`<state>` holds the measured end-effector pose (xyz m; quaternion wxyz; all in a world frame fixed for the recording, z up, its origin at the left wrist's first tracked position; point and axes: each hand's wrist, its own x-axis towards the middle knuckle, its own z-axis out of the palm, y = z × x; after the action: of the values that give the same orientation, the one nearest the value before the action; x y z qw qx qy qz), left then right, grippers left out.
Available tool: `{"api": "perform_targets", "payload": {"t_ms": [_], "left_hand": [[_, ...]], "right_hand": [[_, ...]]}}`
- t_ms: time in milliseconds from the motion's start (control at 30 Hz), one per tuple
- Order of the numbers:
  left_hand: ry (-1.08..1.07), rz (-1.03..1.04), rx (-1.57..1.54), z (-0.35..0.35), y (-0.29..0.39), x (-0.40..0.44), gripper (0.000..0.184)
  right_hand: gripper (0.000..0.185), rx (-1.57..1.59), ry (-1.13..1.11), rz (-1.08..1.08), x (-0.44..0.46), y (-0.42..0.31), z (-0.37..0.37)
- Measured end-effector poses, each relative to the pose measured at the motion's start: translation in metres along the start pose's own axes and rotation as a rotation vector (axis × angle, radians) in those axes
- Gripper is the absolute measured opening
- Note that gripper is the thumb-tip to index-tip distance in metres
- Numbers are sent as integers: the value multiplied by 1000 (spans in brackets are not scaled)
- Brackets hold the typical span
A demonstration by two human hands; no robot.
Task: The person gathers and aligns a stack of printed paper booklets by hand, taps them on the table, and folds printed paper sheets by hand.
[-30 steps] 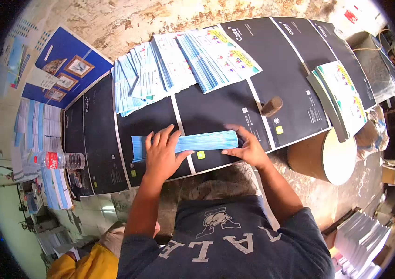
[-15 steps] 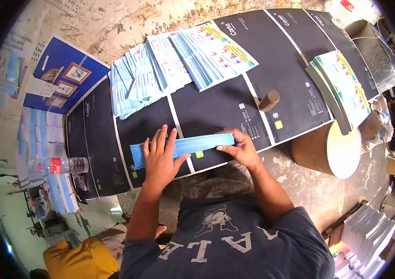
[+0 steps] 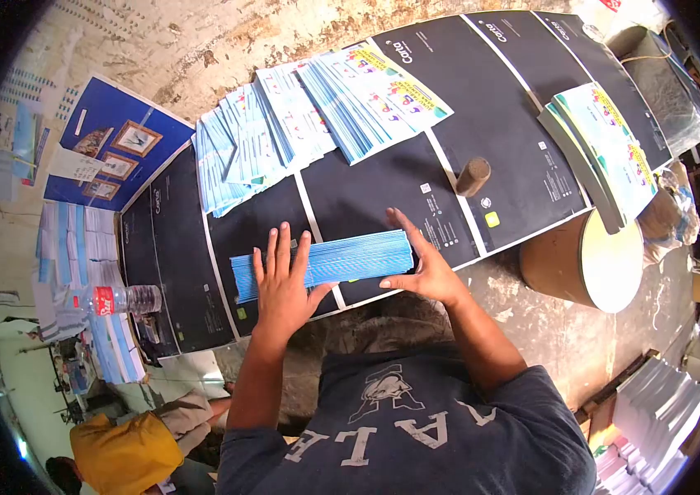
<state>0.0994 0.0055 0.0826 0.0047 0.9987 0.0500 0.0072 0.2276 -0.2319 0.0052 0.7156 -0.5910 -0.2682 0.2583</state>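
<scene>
A long stack of blue-edged paper booklets lies on the black table near its front edge. Flat on its left part rests my left hand, fingers spread. At the stack's right end is my right hand, open, with thumb and fingers wide apart around that end; whether it touches the paper I cannot tell. Beyond the stack, fanned piles of printed booklets lie on the table's far side. A short brown cylinder stands to the right of them.
More booklets lie on the table's right end, above a round brown drum. On the left are a plastic bottle, paper stacks and a blue picture board. Behind, a person in yellow bends low.
My right hand has loosened from the stack's right end, its fingers now stretched out. The stack's right part looks broader, with more edges showing. My left hand stays almost in place.
</scene>
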Motion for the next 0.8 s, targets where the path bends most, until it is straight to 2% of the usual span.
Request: {"api": "perform_targets", "payload": {"t_ms": [67, 200, 267, 300, 367, 400, 433, 500, 533, 633, 800], "left_hand": [[-2, 4, 8, -1, 0, 0, 89], [-12, 3, 4, 0, -1, 1, 90], [-3, 6, 8, 0, -1, 1, 90], [-16, 4, 9, 0, -1, 1, 89], [-28, 3, 11, 0, -1, 0, 89], [-25, 2, 15, 1, -1, -1, 88], [-21, 3, 18, 1, -1, -1, 88], [-15, 8, 18, 2, -1, -1, 87], [-8, 10, 18, 2, -1, -2, 87], [-7, 22, 36, 4, -2, -6, 86], [44, 3, -48, 5, -1, -11, 85]], "right_hand": [[115, -104, -14, -21, -2, 4, -2], [111, -16, -44, -32, -4, 5, -6], [87, 102, 32, -89, -4, 9, -5], [87, 102, 32, -90, -3, 12, -8], [60, 169, 70, 52, 2, 17, -16], [37, 72, 215, -31, 8, 0, -6], [37, 73, 217, -31, 11, -15, -9], [30, -236, 130, 250, 20, -35, -15], [30, -235, 132, 250, 26, -35, -19], [30, -150, 8, 427, 42, -36, -30], [36, -47, -78, 443, 57, -28, -38]]}}
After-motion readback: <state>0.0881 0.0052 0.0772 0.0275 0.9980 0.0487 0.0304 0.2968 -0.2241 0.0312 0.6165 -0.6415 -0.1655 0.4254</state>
